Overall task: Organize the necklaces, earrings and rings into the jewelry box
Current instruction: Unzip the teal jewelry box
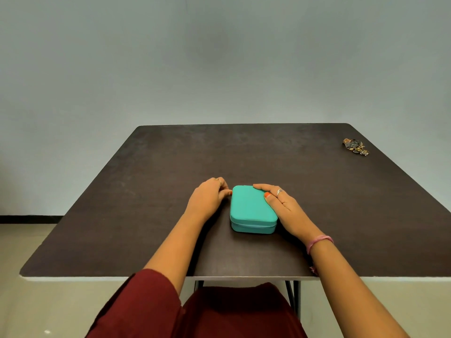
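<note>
A dark brown surface (317, 203) filled the middle of the view, with a pale wall behind it. Dark red clothing covered the person's lap at the near edge.

A teal box (251, 211), zipped closed, lay flat near the middle of the surface, toward the near side. The right hand (284, 208) lay along its right side, the fingers (262, 187) curled around the far right corner and the thumb pressed on the lid, so the hand gripped the box. A ring sat on one of those fingers, and a pink band circled the right wrist. The left hand (210, 196) rested on the surface just left of the box, its fingers curled in at the far left corner; whether they pinched anything there could not be told.

A small heap of jewelry (355, 147), dark and gold, lay at the far right corner, well apart from the box.
</note>
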A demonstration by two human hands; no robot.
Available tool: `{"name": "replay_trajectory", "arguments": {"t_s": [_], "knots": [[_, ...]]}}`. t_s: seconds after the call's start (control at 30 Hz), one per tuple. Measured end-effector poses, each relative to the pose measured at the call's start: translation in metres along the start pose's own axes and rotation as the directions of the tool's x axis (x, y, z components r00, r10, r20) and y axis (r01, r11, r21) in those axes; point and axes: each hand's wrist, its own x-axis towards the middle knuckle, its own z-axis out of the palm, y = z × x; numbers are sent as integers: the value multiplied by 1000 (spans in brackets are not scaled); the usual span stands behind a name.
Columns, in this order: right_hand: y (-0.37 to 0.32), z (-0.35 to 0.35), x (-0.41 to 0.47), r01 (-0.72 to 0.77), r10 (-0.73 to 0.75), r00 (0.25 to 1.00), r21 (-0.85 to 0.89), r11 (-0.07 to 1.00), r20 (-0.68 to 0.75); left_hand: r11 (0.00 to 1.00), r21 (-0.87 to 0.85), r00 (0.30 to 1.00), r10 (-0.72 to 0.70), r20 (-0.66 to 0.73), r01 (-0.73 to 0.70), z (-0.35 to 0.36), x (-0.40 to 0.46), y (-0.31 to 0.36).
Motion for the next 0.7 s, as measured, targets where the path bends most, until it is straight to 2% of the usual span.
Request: {"name": "replay_trajectory", "arguments": {"t_s": [0.13, 0.3, 0.37, 0.47, 0.57, 0.7], "knots": [[-2, 0, 0, 6, -6, 1000, -22, 1000, 4, 996, -83, 999, 9, -42, -12, 11, 6, 7], [-7, -1, -1, -3, 3, 1000, -13, 1000, 14, 929, -368, 992, -73, -99, 31, 24, 2, 5], [-10, -1, -3, -16, 15, 1000, 14, 1000, 27, 836, -548, 984, -128, -128, 38, 22, -5, 5], [-14, -3, -6, -26, 24, 998, 42, 999, 52, 615, -789, 978, -167, -122, 6, 16, -20, 6], [-13, -8, -6, -58, 50, 995, 93, 994, 85, 534, -846, 991, -107, -82, -12, 15, -37, 3], [-7, -16, -4, -75, 53, 982, 118, 990, 181, 562, -827, 999, -34, -30, -6, 15, -48, 5]]}}
